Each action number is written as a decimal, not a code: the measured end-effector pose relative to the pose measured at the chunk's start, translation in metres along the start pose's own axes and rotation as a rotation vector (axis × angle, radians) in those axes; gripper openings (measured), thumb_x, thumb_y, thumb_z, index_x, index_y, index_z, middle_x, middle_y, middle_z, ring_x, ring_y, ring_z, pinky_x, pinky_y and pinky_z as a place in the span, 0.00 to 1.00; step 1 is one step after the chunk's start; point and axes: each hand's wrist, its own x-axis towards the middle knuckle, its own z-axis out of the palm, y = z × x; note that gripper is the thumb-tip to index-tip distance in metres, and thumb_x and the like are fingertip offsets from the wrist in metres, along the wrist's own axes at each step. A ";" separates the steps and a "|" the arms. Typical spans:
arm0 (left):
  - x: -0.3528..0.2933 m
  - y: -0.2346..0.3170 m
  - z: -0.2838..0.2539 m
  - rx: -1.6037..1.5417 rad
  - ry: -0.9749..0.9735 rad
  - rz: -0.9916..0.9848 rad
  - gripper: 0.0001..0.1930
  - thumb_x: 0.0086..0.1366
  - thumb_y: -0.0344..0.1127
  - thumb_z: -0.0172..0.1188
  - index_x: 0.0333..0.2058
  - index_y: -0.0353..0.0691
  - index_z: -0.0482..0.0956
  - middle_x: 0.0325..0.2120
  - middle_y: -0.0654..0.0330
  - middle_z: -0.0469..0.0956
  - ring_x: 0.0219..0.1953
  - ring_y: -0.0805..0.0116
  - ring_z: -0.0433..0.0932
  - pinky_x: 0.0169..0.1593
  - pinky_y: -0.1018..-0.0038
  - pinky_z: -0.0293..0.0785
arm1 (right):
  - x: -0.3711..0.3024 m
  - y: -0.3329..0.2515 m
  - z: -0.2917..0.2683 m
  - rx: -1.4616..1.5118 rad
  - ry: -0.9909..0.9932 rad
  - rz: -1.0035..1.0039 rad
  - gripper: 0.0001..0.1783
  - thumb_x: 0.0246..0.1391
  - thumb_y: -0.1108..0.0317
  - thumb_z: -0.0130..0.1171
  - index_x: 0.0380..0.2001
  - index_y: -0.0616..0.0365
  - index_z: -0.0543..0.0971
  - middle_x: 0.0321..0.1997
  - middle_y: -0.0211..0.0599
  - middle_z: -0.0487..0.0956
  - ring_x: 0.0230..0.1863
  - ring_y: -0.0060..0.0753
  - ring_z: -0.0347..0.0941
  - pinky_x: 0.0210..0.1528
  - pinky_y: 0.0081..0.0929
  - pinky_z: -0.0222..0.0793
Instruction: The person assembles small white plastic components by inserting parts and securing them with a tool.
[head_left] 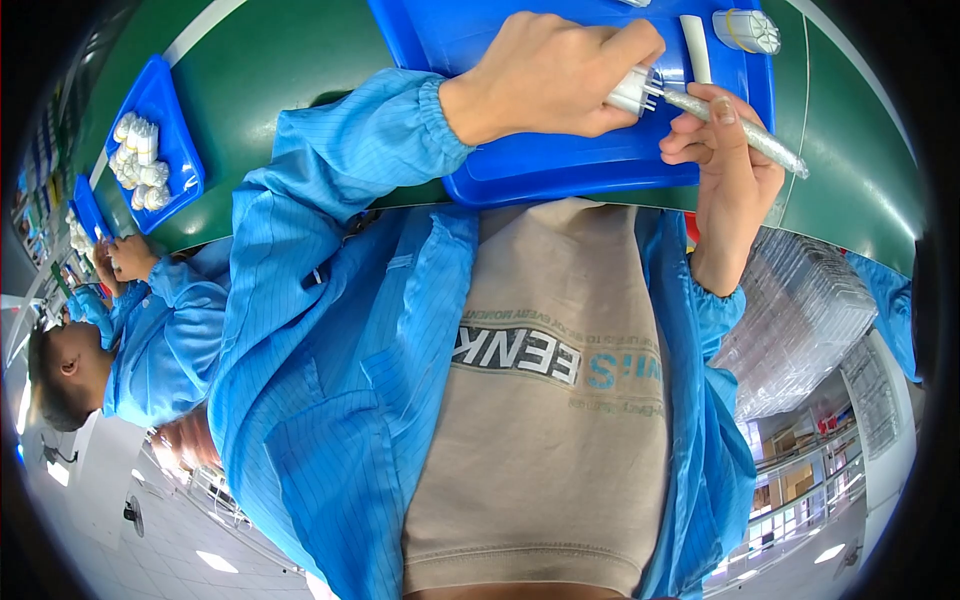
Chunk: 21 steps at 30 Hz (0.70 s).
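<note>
Bundle of white tubes (628, 93) was clenched in the curled left hand (545, 75), pale rod (780, 152) was pinched in the right hand (733, 160), blue tray (560, 165) lay below.

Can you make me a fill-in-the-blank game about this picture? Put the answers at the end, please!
1. The left hand holds a bundle of slender parts whose main colour is ___.
2. The big tray under the hands is coloured ___.
3. The shiny rod is held by the fingers of the person's ___.
4. The table beneath the tray is coloured ___.

Missing words: white; blue; right hand; green.
</note>
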 end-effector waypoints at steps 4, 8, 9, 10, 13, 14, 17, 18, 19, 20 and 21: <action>0.004 0.007 -0.011 -0.088 -0.133 -0.068 0.18 0.55 0.40 0.64 0.41 0.41 0.70 0.21 0.51 0.79 0.21 0.48 0.80 0.23 0.57 0.74 | 0.004 0.010 -0.012 0.227 -0.097 0.095 0.17 0.66 0.64 0.58 0.45 0.72 0.81 0.31 0.47 0.84 0.27 0.33 0.82 0.30 0.24 0.81; 0.003 0.006 -0.010 -0.066 -0.138 -0.084 0.19 0.54 0.40 0.66 0.41 0.41 0.70 0.21 0.52 0.79 0.21 0.47 0.80 0.24 0.55 0.74 | 0.002 0.010 -0.001 0.187 -0.082 0.073 0.18 0.67 0.63 0.57 0.45 0.71 0.81 0.31 0.47 0.84 0.26 0.33 0.82 0.30 0.25 0.81; 0.001 0.005 -0.008 -0.068 -0.138 -0.083 0.19 0.54 0.40 0.66 0.41 0.41 0.70 0.21 0.52 0.79 0.21 0.47 0.80 0.24 0.55 0.74 | 0.000 0.005 0.004 0.051 -0.019 0.047 0.18 0.67 0.63 0.57 0.46 0.71 0.81 0.31 0.47 0.83 0.26 0.33 0.82 0.30 0.25 0.81; 0.000 0.003 -0.006 -0.002 -0.151 -0.073 0.20 0.54 0.44 0.69 0.41 0.44 0.73 0.23 0.54 0.81 0.23 0.53 0.82 0.24 0.62 0.76 | -0.001 0.000 0.007 -0.085 0.042 0.021 0.18 0.67 0.63 0.57 0.46 0.71 0.81 0.31 0.47 0.83 0.26 0.33 0.82 0.30 0.25 0.81; 0.004 0.007 -0.016 -0.064 -0.192 -0.115 0.21 0.54 0.45 0.70 0.41 0.43 0.73 0.25 0.53 0.81 0.25 0.52 0.82 0.27 0.61 0.77 | -0.006 -0.009 0.008 -0.144 0.117 -0.062 0.17 0.68 0.63 0.56 0.42 0.70 0.81 0.30 0.47 0.83 0.27 0.34 0.82 0.30 0.25 0.81; 0.008 0.011 -0.023 -0.189 -0.222 -0.171 0.21 0.54 0.42 0.68 0.42 0.40 0.70 0.25 0.50 0.80 0.26 0.45 0.81 0.29 0.55 0.76 | -0.006 -0.009 0.002 -0.138 0.114 -0.061 0.17 0.68 0.63 0.56 0.42 0.70 0.81 0.30 0.47 0.83 0.27 0.34 0.82 0.30 0.25 0.81; 0.018 0.014 -0.032 -0.381 -0.263 -0.210 0.23 0.55 0.42 0.69 0.45 0.39 0.70 0.33 0.46 0.80 0.36 0.45 0.81 0.39 0.57 0.77 | -0.006 -0.020 -0.041 -0.040 0.270 -0.166 0.20 0.68 0.59 0.54 0.30 0.67 0.80 0.24 0.43 0.80 0.22 0.30 0.77 0.24 0.24 0.72; 0.018 0.012 -0.030 -0.383 -0.261 -0.208 0.23 0.55 0.42 0.69 0.45 0.39 0.70 0.33 0.46 0.80 0.36 0.45 0.81 0.39 0.57 0.77 | -0.004 -0.028 -0.055 -0.040 0.219 -0.167 0.22 0.68 0.57 0.53 0.27 0.66 0.79 0.22 0.41 0.78 0.21 0.28 0.75 0.23 0.24 0.68; 0.016 0.009 -0.027 -0.377 -0.210 -0.103 0.23 0.56 0.42 0.69 0.45 0.38 0.71 0.37 0.46 0.80 0.41 0.47 0.80 0.42 0.59 0.76 | 0.000 -0.031 -0.060 -0.251 0.346 -0.088 0.25 0.66 0.51 0.55 0.25 0.63 0.78 0.19 0.37 0.75 0.19 0.23 0.69 0.23 0.22 0.62; 0.015 0.005 -0.022 -0.379 -0.157 0.007 0.23 0.56 0.41 0.68 0.46 0.38 0.72 0.40 0.45 0.79 0.45 0.48 0.79 0.46 0.61 0.75 | 0.004 -0.030 -0.069 -0.250 0.346 -0.089 0.25 0.66 0.51 0.55 0.25 0.63 0.78 0.19 0.37 0.75 0.19 0.23 0.69 0.23 0.22 0.62; 0.010 0.000 -0.014 -0.378 -0.157 0.008 0.23 0.56 0.41 0.68 0.46 0.38 0.72 0.40 0.45 0.79 0.45 0.48 0.79 0.46 0.61 0.75 | 0.012 -0.026 -0.081 -0.512 0.386 -0.046 0.26 0.65 0.48 0.57 0.25 0.63 0.78 0.19 0.36 0.75 0.20 0.23 0.69 0.24 0.22 0.61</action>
